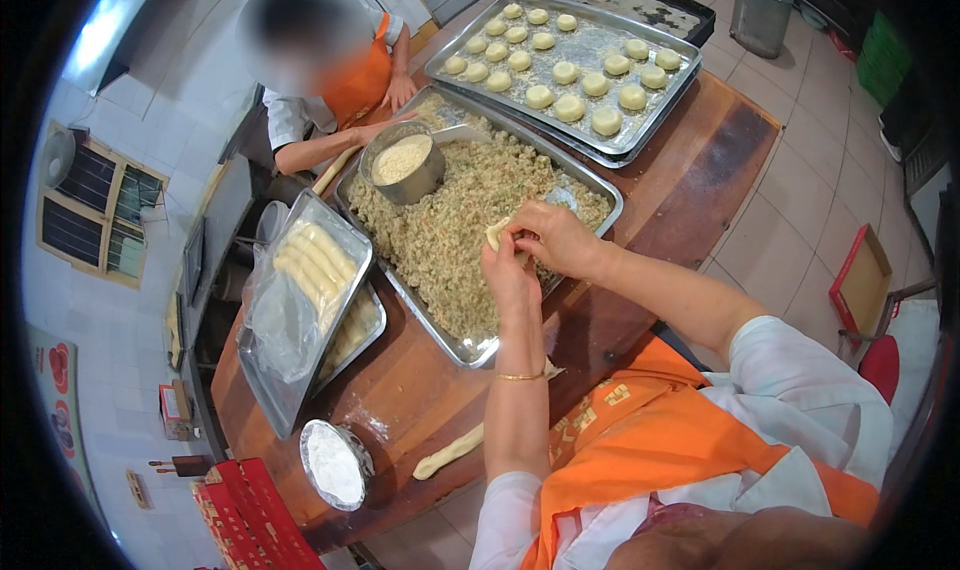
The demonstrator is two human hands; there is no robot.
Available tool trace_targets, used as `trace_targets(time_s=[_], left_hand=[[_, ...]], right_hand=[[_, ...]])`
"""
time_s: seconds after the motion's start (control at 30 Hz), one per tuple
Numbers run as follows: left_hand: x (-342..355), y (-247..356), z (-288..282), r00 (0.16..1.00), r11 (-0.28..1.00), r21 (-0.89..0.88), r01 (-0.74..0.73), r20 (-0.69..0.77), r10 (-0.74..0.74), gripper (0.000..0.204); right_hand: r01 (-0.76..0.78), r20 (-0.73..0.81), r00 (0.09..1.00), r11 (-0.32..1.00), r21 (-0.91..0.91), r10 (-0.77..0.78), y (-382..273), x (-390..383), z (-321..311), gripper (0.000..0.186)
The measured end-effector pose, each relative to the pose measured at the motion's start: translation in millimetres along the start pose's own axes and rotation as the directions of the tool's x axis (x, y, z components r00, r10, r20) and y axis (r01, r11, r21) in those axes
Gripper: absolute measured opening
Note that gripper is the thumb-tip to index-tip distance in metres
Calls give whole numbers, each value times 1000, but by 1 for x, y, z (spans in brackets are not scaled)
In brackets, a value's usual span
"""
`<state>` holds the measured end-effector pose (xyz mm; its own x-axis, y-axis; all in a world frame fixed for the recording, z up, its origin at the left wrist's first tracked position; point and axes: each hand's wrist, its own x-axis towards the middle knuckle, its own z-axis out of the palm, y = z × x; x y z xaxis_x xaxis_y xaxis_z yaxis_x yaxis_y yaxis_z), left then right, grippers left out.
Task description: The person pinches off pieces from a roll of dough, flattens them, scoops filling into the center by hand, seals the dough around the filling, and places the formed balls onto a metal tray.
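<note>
My left hand [512, 278] and my right hand [558, 238] meet over the near right part of a large metal tray [470, 352]. Between their fingers they pinch a small pale piece of dough [496, 232]; most of it is hidden by the fingers. A crumbly, greenish-brown filling [455, 240] is heaped in the tray below. Toward the tray's far left side a round metal container [410, 178] of pale grains rests on the filling. A strip of dough [447, 454] lies on the wooden table [395, 395] to the left of my left forearm.
Metal trays [275, 385] with dough rolls and a plastic bag are stacked at left, near a bowl of white flour [335, 465]. Round dough cakes sit on a baking tray [640, 150] at far right. Across the table a co-worker [350, 90] in an orange apron handles dough.
</note>
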<state>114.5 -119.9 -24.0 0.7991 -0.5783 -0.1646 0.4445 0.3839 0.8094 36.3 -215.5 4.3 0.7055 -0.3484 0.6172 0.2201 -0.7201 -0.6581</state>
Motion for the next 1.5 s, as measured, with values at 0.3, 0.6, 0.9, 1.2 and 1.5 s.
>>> trace_targets(time_s=[0.3, 0.6, 0.9, 1.2, 1.5], left_hand=[[-1, 19, 22, 998, 946, -320, -61, 11, 68, 57], [31, 6, -21, 976, 763, -643, 75, -108, -187, 32], [14, 11, -6, 981, 840, -537, 82, -103, -162, 33], [7, 17, -5, 971, 831, -551, 78, -148, -190, 32], [34, 25, 11, 913, 912, 281, -300, -194, 360, 37]], right_hand=[[-72, -21, 997, 993, 96, 75, -32, 10, -2, 13], [-57, -53, 998, 965, -255, 45, 4, 25, -14, 48], [-453, 457, 869, 677, 580, 190, 4, 6, 19, 62], [-449, 432, 871, 738, 503, 235, -3, 5, 22, 46], [-253, 53, 968, 941, 226, 247, 3, 11, 61, 53]])
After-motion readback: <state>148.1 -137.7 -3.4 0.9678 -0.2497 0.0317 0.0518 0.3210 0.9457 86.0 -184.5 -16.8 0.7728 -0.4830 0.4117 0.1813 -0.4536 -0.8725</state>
